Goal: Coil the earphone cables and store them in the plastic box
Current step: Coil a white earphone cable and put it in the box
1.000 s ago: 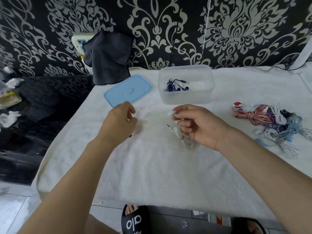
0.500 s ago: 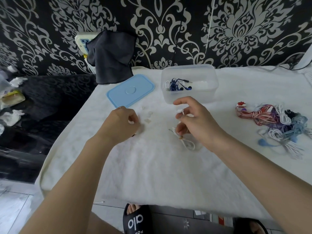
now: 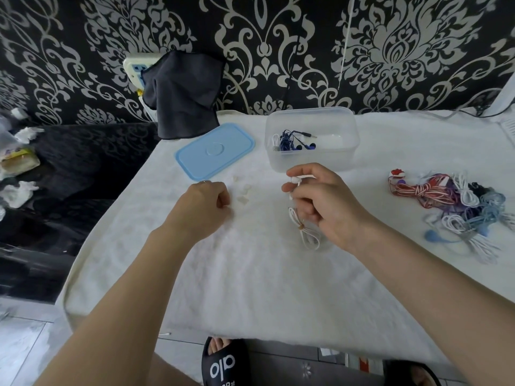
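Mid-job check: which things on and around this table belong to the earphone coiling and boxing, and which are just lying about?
Job:
- white earphones, held by right hand
- plastic box, blue earphones inside
- blue lid
- earphone pile
- left hand, curled
- small white pieces, possibly ear tips

Lying about:
- dark cloth
- crumpled tissues

You have one view only, worn on your head: it looks forward and down across the white-covered desk point(image 3: 250, 274) toward the patterned wall point(image 3: 278, 51), close enough that both forearms fill the lower frame, with wide-angle bending at the edges.
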### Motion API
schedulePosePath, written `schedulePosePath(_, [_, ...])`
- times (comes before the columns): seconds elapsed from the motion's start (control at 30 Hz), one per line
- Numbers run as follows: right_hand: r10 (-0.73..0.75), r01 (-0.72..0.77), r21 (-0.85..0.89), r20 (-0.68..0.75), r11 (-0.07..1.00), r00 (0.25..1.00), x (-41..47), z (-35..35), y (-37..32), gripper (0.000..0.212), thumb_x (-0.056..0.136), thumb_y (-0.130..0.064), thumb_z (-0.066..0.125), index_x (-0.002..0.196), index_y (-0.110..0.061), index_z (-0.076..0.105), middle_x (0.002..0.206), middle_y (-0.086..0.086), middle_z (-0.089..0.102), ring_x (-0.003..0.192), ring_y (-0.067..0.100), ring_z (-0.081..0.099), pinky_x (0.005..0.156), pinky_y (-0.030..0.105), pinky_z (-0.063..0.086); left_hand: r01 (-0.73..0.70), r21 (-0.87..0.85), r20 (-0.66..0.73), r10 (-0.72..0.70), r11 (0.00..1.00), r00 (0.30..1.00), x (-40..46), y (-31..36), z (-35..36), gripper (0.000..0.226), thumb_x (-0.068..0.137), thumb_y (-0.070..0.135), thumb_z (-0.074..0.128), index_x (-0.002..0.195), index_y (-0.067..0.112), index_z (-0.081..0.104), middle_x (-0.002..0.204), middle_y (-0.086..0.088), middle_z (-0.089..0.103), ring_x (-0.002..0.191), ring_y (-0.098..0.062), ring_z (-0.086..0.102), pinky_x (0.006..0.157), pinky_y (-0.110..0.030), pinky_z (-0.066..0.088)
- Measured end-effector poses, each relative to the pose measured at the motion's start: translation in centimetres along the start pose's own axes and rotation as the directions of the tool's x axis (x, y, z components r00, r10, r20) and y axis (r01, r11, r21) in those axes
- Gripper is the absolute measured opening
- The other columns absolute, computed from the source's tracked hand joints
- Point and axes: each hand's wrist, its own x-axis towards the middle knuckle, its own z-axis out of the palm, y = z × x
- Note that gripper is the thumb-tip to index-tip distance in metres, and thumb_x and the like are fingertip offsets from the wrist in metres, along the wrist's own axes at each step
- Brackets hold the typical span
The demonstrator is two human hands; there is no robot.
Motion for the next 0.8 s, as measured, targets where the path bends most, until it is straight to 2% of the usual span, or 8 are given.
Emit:
schedulePosePath(0.13, [0.073,-0.078,0.191,0.034,0.979,0.997,-0.1,0.0,-0.4,0.032,0.089,0.014,0.042,0.11,-0.004,0.057,0.097,0.017,0.064,0.038,0.009,0.025,0.039,0.022,0.021,-0.087,-0.07,-0.092,0.081,0.994,0.993,-0.1,1.0,-0.3,0.006,0.093,0.015,0.061,0.088,0.016,0.062,0.091,0.001,0.064,0.067,-0.014,0.06,0.062,-0.023,0.046])
schedulePosePath(0.23, [0.112,-0.127,0.33,0.064,0.935,0.992,0.1,-0.1,-0.6,0.031,0.09,0.012,0.038,0.108,-0.006,0.056,0.096,0.018,0.064,0.036,0.007,0.024,0.036,0.019,0.02,-0.105,-0.366,-0.086,0.079,0.925,0.993,-0.7,3.4,-0.6,0.01,0.098,0.016,0.059,0.089,0.016,0.063,0.088,0.01,0.065,0.058,-0.006,0.055,0.057,-0.013,0.044])
schedulePosePath(0.3, [0.132,-0.16,0.417,0.096,0.895,0.987,0.2,-0.2,-0.7,0.03,0.091,0.012,0.037,0.105,-0.006,0.056,0.096,0.017,0.064,0.035,0.006,0.025,0.035,0.018,0.021,-0.036,-0.58,0.021,0.059,0.813,0.998,-1.0,4.9,-0.4,0.013,0.1,0.015,0.056,0.089,0.016,0.062,0.096,0.006,0.072,0.066,-0.003,0.059,0.066,-0.018,0.048])
schedulePosePath(0.4, [0.135,-0.183,0.512,0.13,0.839,0.982,0.3,-0.4,-0.6,0.029,0.092,0.012,0.036,0.104,-0.005,0.055,0.095,0.018,0.064,0.035,0.005,0.027,0.034,0.017,0.024,0.157,-0.825,0.23,0.068,0.544,0.971,-1.4,6.8,0.2,0.012,0.105,0.01,0.05,0.095,0.008,0.057,0.102,-0.007,0.076,0.078,-0.013,0.067,0.075,-0.03,0.056])
schedulePosePath(0.43, [0.133,-0.184,0.521,0.134,0.833,0.982,0.3,-0.5,-0.5,0.029,0.092,0.013,0.036,0.106,-0.005,0.054,0.095,0.018,0.064,0.035,0.005,0.028,0.035,0.017,0.025,0.207,-0.858,0.272,0.073,0.47,0.959,-1.5,7.3,0.2,0.011,0.105,0.01,0.049,0.097,0.007,0.056,0.1,-0.007,0.077,0.078,-0.015,0.068,0.076,-0.03,0.057])
schedulePosePath(0.5, [0.121,-0.175,0.52,0.137,0.836,0.983,0.3,-0.4,-0.5,0.03,0.092,0.013,0.036,0.107,-0.005,0.055,0.095,0.018,0.065,0.035,0.005,0.029,0.034,0.017,0.025,0.239,-0.882,0.292,0.074,0.406,0.954,-1.4,7.9,0.2,0.009,0.105,0.01,0.05,0.098,0.007,0.055,0.099,-0.005,0.077,0.074,-0.015,0.067,0.073,-0.027,0.057])
schedulePosePath(0.67, [0.087,-0.157,0.485,0.163,0.86,0.983,0.3,-0.5,-0.6,0.033,0.091,0.014,0.036,0.11,-0.005,0.055,0.097,0.016,0.068,0.036,0.006,0.029,0.035,0.018,0.023,0.288,-0.888,0.33,0.058,0.358,0.942,-0.9,8.3,0.1,0.008,0.104,0.009,0.05,0.098,0.008,0.056,0.092,-0.002,0.075,0.065,-0.013,0.06,0.062,-0.024,0.051])
schedulePosePath(0.8, [0.066,-0.151,0.447,0.2,0.882,0.978,0.1,-0.7,-0.7,0.035,0.09,0.016,0.036,0.111,-0.005,0.055,0.102,0.017,0.068,0.037,0.005,0.029,0.037,0.017,0.023,0.344,-0.885,0.386,0.078,0.314,0.919,-0.8,8.5,0.2,0.004,0.104,0.011,0.051,0.106,0.008,0.053,0.086,-0.002,0.069,0.06,-0.011,0.055,0.055,-0.022,0.048])
